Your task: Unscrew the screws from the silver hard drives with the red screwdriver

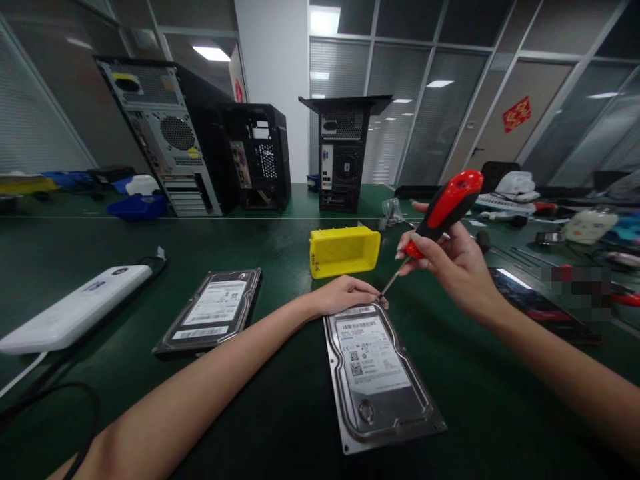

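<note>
Two hands on one hard drive (pixel 376 373), screwdriver (pixel 440 213) tip at its far corner.
Right hand (pixel 453 263) fingers wrapped round the red-black handle, shaft angled down-left to the drive's far edge; left hand (pixel 345 295) lies flat, fingers closed together, pressing that far edge. Drive sits label-up on the green mat (pixel 280 413), directly in front of the person. Likely rigid, fairly heavy, smooth metal lid that could slip; best held by the side edges. Second drive (pixel 213 308) to the left, yellow bin (pixel 343 251) just beyond, PC towers (pixel 345 153) at the back.
</note>
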The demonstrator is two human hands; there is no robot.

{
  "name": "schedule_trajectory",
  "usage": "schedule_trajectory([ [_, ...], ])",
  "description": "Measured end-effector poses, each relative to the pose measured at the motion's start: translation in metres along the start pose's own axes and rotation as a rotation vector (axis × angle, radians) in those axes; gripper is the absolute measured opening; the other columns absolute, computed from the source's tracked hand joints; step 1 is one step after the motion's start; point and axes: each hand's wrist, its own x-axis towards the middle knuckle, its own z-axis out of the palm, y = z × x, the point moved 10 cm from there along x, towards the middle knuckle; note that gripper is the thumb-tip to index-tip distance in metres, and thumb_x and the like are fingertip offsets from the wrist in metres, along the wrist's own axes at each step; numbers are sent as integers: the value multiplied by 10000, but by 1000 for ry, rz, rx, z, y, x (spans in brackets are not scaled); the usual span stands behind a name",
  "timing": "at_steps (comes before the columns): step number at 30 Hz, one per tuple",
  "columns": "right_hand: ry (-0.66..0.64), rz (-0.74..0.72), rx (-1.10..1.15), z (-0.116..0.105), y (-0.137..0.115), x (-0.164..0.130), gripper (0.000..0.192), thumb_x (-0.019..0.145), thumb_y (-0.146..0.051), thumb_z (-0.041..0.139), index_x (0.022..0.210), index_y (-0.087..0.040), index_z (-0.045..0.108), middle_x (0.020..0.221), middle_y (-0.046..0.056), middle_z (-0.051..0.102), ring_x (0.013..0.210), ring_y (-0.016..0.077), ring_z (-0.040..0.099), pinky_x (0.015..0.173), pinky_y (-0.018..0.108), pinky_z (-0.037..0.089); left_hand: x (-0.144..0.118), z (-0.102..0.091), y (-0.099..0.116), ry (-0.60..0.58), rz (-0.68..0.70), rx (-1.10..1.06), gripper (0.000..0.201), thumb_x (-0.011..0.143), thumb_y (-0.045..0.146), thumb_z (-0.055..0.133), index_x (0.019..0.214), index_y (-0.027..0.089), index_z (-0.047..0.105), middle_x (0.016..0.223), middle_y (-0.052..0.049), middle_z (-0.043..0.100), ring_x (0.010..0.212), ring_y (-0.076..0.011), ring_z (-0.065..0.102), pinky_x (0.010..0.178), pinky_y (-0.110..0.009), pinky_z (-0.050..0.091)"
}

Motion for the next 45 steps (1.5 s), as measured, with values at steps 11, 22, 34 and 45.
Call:
schedule_trajectory([
  [11,38,-16,-51,0,-3,4,407,756,-301,632,1121,-252,457,856,16,593,710,144,611,494,257,570,-1,-2,2,-1,23,46,264,868,252,505,1046,147,668,1037,-51,677,869,-129,592,758,-216,419],
  [22,100,-10,-116,-1,-1,13,316,699,-301,677,925,-214,473,733,-3,587,588,130,586,407,232,527,-1,-3,1,19,23,48,280,860,262,513,1054,131,665,1061,-69,678,879,-138,602,759,-223,426],
  [34,123,-3,-108,-3,0,12,287,718,-284,665,932,-230,482,724,1,578,557,130,569,405,246,522,-1,-3,0,33,3,7,256,845,253,538,1030,141,673,1043,-61,681,877,-134,602,769,-228,432],
  [45,114,-4,-105,-2,-1,10,311,700,-317,683,920,-243,476,763,11,584,569,139,569,396,259,507,-1,-4,1,46,-17,1,256,837,253,550,1009,117,682,984,-73,690,792,-123,589,710,-216,423],
])
